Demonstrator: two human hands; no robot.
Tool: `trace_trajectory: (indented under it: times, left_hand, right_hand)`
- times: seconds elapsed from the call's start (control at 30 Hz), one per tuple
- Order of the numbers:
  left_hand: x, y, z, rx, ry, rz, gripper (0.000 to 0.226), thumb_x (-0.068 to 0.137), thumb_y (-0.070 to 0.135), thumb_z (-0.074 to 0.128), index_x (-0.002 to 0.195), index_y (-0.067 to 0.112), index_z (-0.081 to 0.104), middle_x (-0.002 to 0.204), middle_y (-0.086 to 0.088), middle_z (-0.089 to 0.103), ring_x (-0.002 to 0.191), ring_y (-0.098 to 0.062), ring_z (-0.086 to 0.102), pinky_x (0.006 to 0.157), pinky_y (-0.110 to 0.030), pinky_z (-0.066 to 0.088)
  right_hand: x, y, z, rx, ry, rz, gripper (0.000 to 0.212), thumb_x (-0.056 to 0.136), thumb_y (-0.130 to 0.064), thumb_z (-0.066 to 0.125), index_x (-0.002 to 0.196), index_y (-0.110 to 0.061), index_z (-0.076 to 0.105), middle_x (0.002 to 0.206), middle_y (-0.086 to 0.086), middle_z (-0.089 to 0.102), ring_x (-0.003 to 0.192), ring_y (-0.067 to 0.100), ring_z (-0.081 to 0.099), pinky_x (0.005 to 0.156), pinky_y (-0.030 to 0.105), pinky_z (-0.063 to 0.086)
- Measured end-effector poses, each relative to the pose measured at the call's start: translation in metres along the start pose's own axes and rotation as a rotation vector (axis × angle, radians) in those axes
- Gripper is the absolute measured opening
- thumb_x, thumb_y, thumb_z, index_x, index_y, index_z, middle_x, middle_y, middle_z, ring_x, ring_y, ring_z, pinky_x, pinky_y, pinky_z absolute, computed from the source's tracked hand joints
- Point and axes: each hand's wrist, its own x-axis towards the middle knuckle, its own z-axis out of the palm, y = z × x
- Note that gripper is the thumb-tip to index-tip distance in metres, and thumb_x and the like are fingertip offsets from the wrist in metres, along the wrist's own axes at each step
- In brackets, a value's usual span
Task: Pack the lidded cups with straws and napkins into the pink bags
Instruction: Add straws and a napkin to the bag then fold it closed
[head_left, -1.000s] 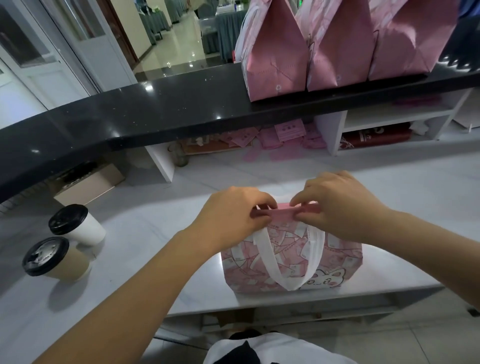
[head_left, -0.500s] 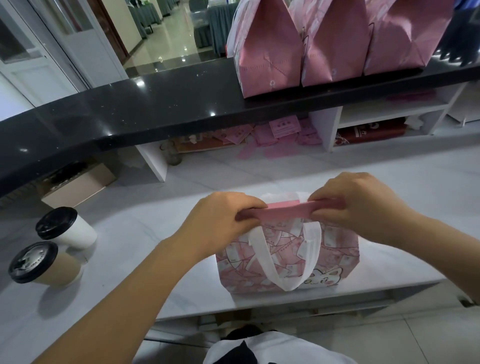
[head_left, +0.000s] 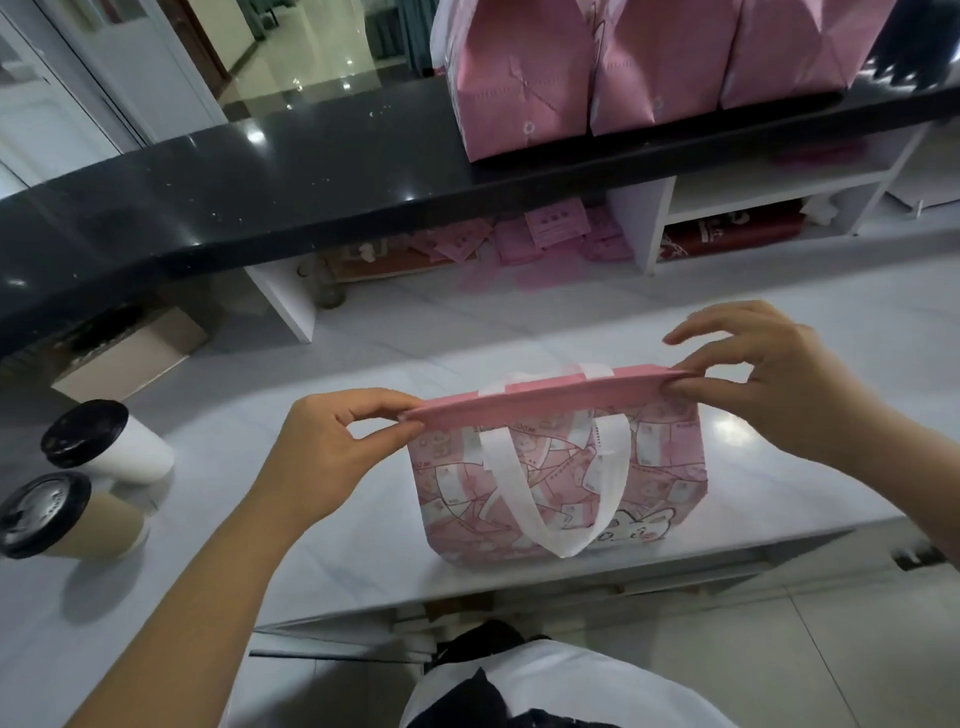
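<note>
1. Since half a second ago both hands have slid apart along the folded pink top of the patterned bag (head_left: 561, 483), from near its middle out to its two ends.
2. At the bag's left end the left hand (head_left: 332, 457) pinches the top edge between thumb and forefinger, the other fingers curled beneath.
3. At the bag's right end the right hand (head_left: 769, 395) pinches the edge with thumb and fingertip, while its remaining fingers are lifted and spread above.
4. With its mouth pressed flat, the bag stands upright between the hands; its contents cannot be seen, and a white handle (head_left: 550, 499) loops down its near face.
5. Under it lies the white counter (head_left: 363, 525), whose near edge runs just in front of the bag; bare surface stretches behind the bag and to its left.
6. Well to the left of the bag lie a white cup (head_left: 130, 457) and a brown cup (head_left: 98, 530), each with a black lid, tilted on their sides and apart from the hands.
7. Beyond the bag, the raised black ledge (head_left: 260, 176) carries three closed pink bags (head_left: 644, 67) in a row.
</note>
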Motion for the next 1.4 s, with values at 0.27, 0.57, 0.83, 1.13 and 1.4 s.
trace_trajectory:
  times: [0.27,0.57,0.83,1.13,1.4]
  left_hand:
    - [-0.064,-0.017,0.05,-0.497,0.212,-0.326,0.041,0.076,0.027,0.071,0.117,0.021,0.068,0.114,0.006,0.072,0.11,-0.012,0.066,0.095,-0.033,0.055]
    - [-0.09,-0.026,0.082,-0.793,0.237,-0.534,0.051,0.051,0.046,0.089,0.092,0.018,0.08,0.115,-0.009,0.073,0.103,-0.023,0.072,0.087,-0.04,0.058]
    - [-0.084,-0.03,0.077,-0.779,0.23,-0.551,0.069,0.043,0.054,0.094,0.095,0.011,0.08,0.131,0.002,0.065,0.116,-0.019,0.065,0.088,-0.046,0.057]
    - [-0.053,-0.028,0.073,-0.648,0.332,-0.602,0.013,0.092,0.009,0.066,0.101,0.008,0.074,0.082,-0.003,0.071,0.072,-0.018,0.064,0.085,-0.047,0.059]
    - [-0.018,-0.039,0.071,-0.801,0.268,-0.532,0.044,0.101,0.003,0.05,0.136,0.029,0.053,0.126,-0.002,0.067,0.118,-0.017,0.064,0.101,-0.046,0.051]
  right_hand:
    - [-0.085,0.003,0.037,0.706,0.216,0.532,0.045,0.062,-0.049,0.082,0.102,-0.027,0.076,0.111,-0.005,0.075,0.107,0.012,0.07,0.097,0.038,0.055]
    - [-0.112,-0.007,0.068,1.029,0.278,0.604,0.036,0.067,-0.032,0.084,0.087,-0.004,0.074,0.109,0.008,0.075,0.099,0.028,0.073,0.078,0.035,0.062]
    - [-0.107,0.005,0.065,0.945,0.198,0.626,0.058,0.048,-0.054,0.092,0.081,-0.009,0.077,0.123,0.01,0.059,0.102,0.031,0.07,0.08,0.041,0.062]
    - [-0.113,-0.012,0.07,0.884,0.105,0.659,0.065,0.045,-0.069,0.086,0.082,-0.016,0.078,0.111,-0.009,0.064,0.11,0.025,0.066,0.089,0.048,0.058]
    - [-0.117,-0.01,0.061,0.804,0.097,0.639,0.027,0.084,-0.012,0.074,0.102,-0.031,0.077,0.115,-0.009,0.074,0.112,0.008,0.067,0.102,0.047,0.05]
